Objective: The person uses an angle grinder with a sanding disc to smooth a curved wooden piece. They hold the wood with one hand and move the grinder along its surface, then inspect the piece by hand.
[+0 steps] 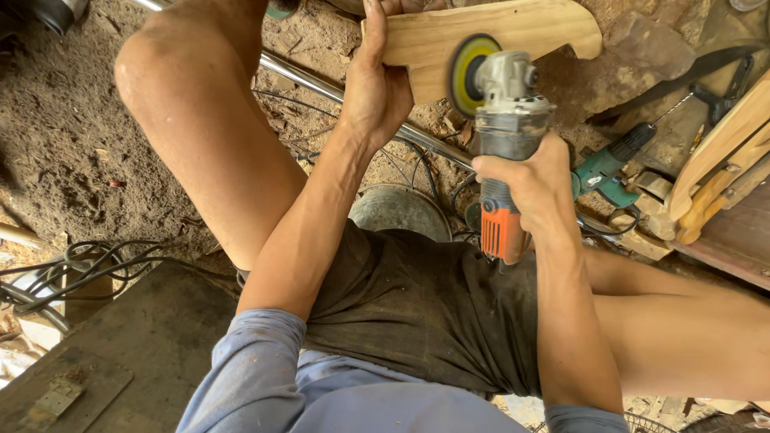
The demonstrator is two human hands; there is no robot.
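Sanding is underway: the right hand (536, 186) grips a grinder (503, 128) whose disc (468, 74) touches the lower edge of a curved wooden board (497, 32). The left hand (374, 88) clamps the board's left end above the dirt floor (64, 136). Its faces look smooth already; the edge seems unfinished.

A grey and orange grinder (505, 152) with a yellow disc (468, 74) is being noted; pale wood board (489, 36), green drill (611, 170), dark shorts (425, 313).
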